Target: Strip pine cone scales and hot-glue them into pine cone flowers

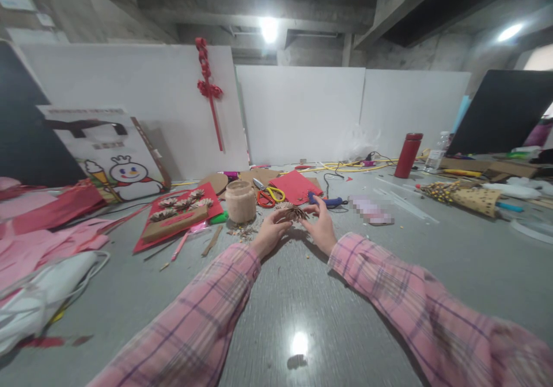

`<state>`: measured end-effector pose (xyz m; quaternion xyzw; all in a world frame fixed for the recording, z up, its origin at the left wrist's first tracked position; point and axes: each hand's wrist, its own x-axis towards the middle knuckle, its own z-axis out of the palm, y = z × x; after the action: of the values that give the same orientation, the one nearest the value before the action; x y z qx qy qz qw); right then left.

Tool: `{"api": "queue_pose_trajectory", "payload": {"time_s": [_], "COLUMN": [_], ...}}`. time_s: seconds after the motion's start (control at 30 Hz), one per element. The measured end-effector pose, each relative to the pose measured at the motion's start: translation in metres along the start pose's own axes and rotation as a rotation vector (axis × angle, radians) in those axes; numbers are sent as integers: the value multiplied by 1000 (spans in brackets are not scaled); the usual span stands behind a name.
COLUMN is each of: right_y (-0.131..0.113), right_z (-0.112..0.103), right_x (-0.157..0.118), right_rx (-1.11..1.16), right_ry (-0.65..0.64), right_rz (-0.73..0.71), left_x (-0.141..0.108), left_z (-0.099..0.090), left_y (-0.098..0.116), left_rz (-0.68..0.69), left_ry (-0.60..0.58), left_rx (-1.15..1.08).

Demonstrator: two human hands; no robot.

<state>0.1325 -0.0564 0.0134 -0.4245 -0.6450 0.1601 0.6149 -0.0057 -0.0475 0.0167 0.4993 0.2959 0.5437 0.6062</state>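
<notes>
A small brown flower of layered strips (296, 213), perhaps cardboard, is between my hands just above the grey tabletop. My left hand (272, 232) pinches its left side. The fingers of my right hand (322, 228) are curled round its right side, index finger raised over it. Close behind my right hand lies a blue glue gun (330, 202). Scissors with red and yellow handles (276, 194) rest beyond my left hand. Left of them stands a round woven-looking tan pot (241, 201). Similar brown flowers (181, 200) sit on a red card (211, 197) farther left.
Cardboard scraps and crumbs (246, 232) lie by the pot. Red paper (298, 184) is behind the flower. A phone-like item (370, 209), a red flask (408, 155) and a wrapped bouquet (469, 197) are on the right. A cartoon-snowman bag (121, 156) stands left.
</notes>
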Motion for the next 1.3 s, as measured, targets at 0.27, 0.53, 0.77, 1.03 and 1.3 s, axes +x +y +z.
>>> {"api": "queue_pose_trajectory", "payload": {"time_s": [0.27,0.53,0.77,1.03,1.3], "right_y": [-14,-19,-17,-14,-8], "right_z": [-3,-3,-1,-1,-2], "right_x": [-7,-12,-12,-8,-6], "right_rx": [-352,-486,-469,-505,-559], "right_ry": [-20,-56,-48,110,157], "right_rz": [-280,-388,-376,-271,-256], "left_x": [2,2,0,14,13], "left_z": [-2,-1,-3,-17,-19], "left_y": [-2,-1,-1,-7,0], "left_rz": [54,72,127,301,322], "left_ry": [23,-1,-76,382,636], "left_rx": [-11,-3,95,51,85]}}
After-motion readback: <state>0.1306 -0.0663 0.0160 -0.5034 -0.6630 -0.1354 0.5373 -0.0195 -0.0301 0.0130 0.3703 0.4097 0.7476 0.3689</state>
